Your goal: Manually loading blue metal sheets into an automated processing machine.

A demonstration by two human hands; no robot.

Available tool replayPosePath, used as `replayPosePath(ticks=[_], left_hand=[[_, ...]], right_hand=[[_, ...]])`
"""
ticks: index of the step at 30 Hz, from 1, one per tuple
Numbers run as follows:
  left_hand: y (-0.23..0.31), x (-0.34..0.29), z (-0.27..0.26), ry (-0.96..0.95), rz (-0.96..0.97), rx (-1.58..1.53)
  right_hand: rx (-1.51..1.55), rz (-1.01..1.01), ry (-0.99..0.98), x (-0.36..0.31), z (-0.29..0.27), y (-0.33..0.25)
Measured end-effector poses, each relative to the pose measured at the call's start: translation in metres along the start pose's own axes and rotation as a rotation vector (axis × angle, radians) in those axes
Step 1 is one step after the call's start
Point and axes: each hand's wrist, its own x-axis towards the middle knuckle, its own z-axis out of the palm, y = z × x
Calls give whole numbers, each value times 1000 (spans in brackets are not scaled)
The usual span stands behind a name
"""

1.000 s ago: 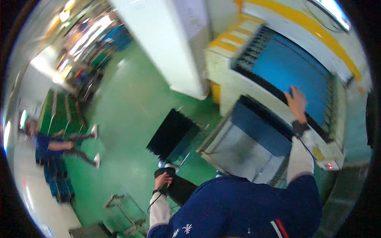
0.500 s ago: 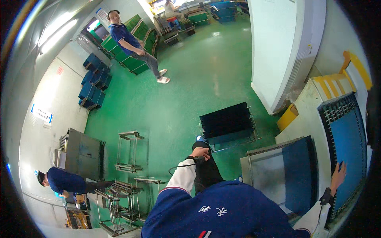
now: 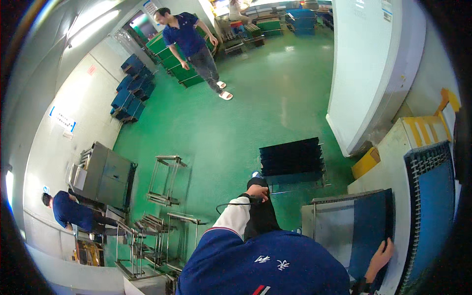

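My left hand [image 3: 257, 192] rests on my dark-trousered leg [image 3: 256, 216], its fingers stretched loosely over it and holding nothing visible. On the right, my right hand [image 3: 380, 256] reaches down to the outer edge of a dark blue panel [image 3: 366, 228]. Its fingers are extended and touch that edge; I see no firm grip. The panel stands at the right end of a low metal-framed rack with a pale grey face [image 3: 332, 228]. Further right is a taller rack holding a blue panel [image 3: 437, 196], edged by a row of metal links.
Ahead stands a rack of black panels [image 3: 291, 158] on the green floor. Bare metal frames [image 3: 167, 181] are at left, near a grey cabinet [image 3: 112, 174]. One person [image 3: 189, 42] stands far ahead; another [image 3: 76, 210] bends at far left. A yellow box [image 3: 366, 164] sits by the white partition.
My right hand has moved from the face of the taller rack's blue panel left to the low rack's dark panel edge. The person ahead has stepped closer and turned. My left hand stays on my leg.
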Motion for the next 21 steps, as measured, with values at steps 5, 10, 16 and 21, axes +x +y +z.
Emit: replayPosePath(ticks=[5, 10, 16, 21], left_hand=[[-9, 11, -7, -8, 28, 26], [-12, 24, -12, -64, 16, 18], [-15, 22, -11, -5, -16, 8], [-26, 30, -19, -155, 252, 197]], right_hand=[[-195, -130, -4, -22, 14, -2], [-184, -81, -7, -24, 21, 4], [-190, -67, -6, -29, 9, -20], [-116, -7, 5, -27, 3, -31]])
